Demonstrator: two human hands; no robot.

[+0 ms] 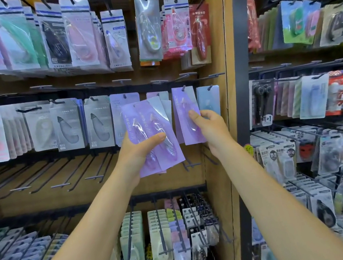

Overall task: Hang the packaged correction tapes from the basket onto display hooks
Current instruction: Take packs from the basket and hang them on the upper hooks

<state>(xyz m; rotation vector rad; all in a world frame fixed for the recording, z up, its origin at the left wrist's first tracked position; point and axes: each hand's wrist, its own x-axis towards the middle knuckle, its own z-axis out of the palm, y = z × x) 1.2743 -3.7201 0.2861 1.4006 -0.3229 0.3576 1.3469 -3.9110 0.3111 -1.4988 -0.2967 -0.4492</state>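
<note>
My left hand point(141, 150) grips a fanned stack of purple packaged correction tapes point(150, 136) in front of the middle row of the display. My right hand point(208, 125) pinches another purple packaged correction tape point(185, 111) that hangs on a display hook point(183, 87) in the middle row, thumb on its front and fingers behind. The basket is out of view.
Rows of hooks hold other packaged tapes above, left and right. A row of bare hooks point(64, 176) juts out below the middle row. A wooden upright point(222, 81) and a dark post point(240, 68) divide this bay from the right one. Low racks hold more stock.
</note>
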